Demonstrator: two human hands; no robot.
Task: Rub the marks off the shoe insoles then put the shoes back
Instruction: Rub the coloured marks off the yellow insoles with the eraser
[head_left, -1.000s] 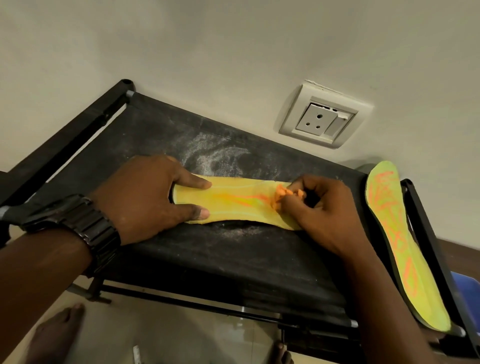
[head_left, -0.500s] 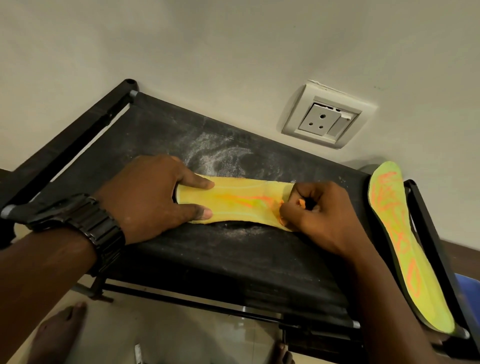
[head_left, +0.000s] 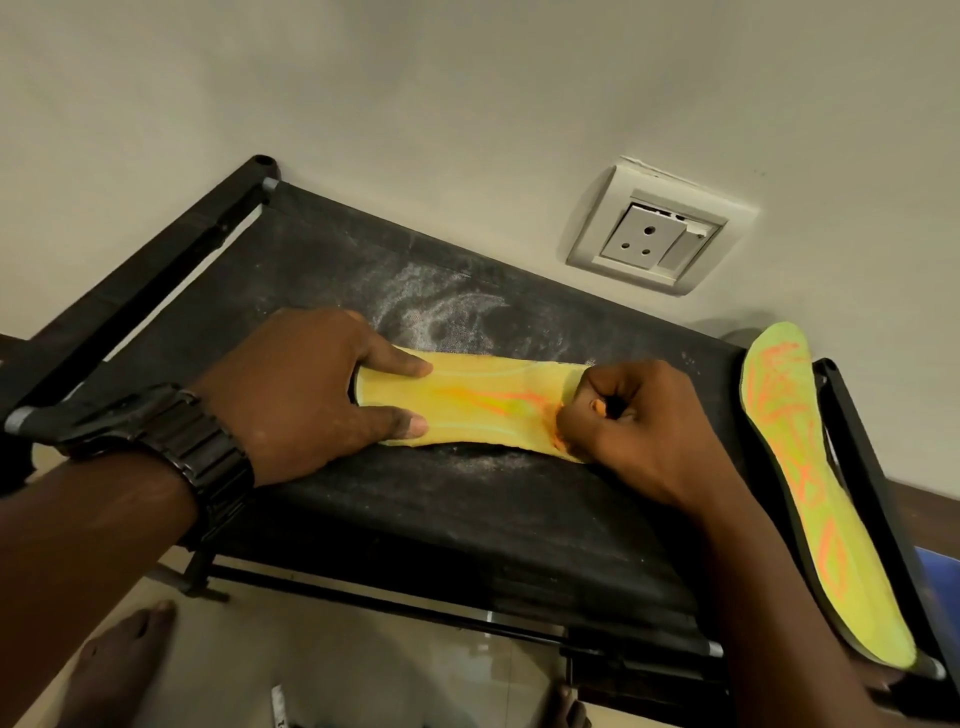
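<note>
Yellow insole (head_left: 483, 410) is lying mid rack top (head_left: 467, 519), the left hand (head_left: 311, 395) pressing it flat with straight fingers while the right hand (head_left: 639, 426), having curled tighter round the orange eraser (head_left: 600, 406), is scrubbing the end nearer the right edge, streaks (head_left: 498, 402) still remaining.

A room in a home.
A black fabric shoe rack (head_left: 467, 519) stands against a plain painted wall (head_left: 415, 104) below a wall socket (head_left: 649, 239); a bare foot (head_left: 119, 660) rests on the tiled floor (head_left: 332, 654).

For us: matt yellow insole (head_left: 488, 410), dusty black woven-cloth shelf (head_left: 415, 519), matt black frame (head_left: 156, 291), smooth plastic socket (head_left: 660, 234) upper right.
</note>
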